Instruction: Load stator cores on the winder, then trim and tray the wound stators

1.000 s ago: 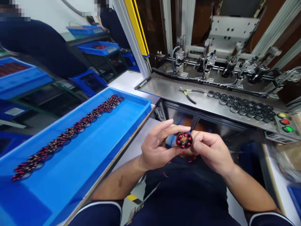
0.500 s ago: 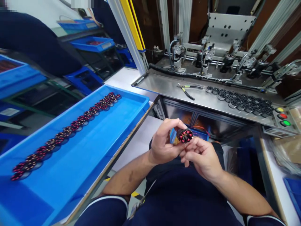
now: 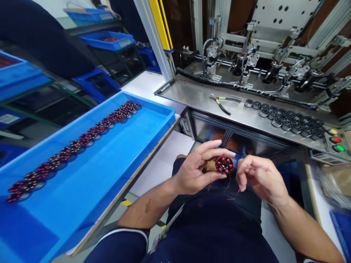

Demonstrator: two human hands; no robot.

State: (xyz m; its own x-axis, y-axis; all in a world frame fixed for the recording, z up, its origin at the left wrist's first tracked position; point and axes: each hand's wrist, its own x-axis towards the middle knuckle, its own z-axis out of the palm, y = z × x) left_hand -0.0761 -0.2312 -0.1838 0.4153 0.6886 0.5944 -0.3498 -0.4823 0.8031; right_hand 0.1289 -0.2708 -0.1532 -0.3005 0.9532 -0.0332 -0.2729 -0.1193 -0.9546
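Note:
My left hand (image 3: 196, 170) grips a round motor stator (image 3: 224, 165) by its rim, between thumb and fingers. The stator has a dark ring and red coils, and its open face points up at me. From its lower edge hangs a thin loose wire (image 3: 228, 180). Just to the right, apart from the stator, my right hand (image 3: 257, 177) is closed with curled fingers. A thin red wire end (image 3: 238, 193) shows at its fingertips and seems pinched there; the fingertips are partly hidden.
At left, a blue tray (image 3: 109, 160) carries a long row of wound stators (image 3: 79, 144). Cutting pliers (image 3: 222, 105) and several black cores (image 3: 293, 118) lie on the metal ledge before a machine (image 3: 263, 65). A button box (image 3: 337, 140) stands right. Another person's dark sleeve (image 3: 41, 40) is at upper left.
My right hand has moved right, away from the stator, and the loose wires now show below. The left hand has turned the stator slightly and shifted right. The view has shifted a little.

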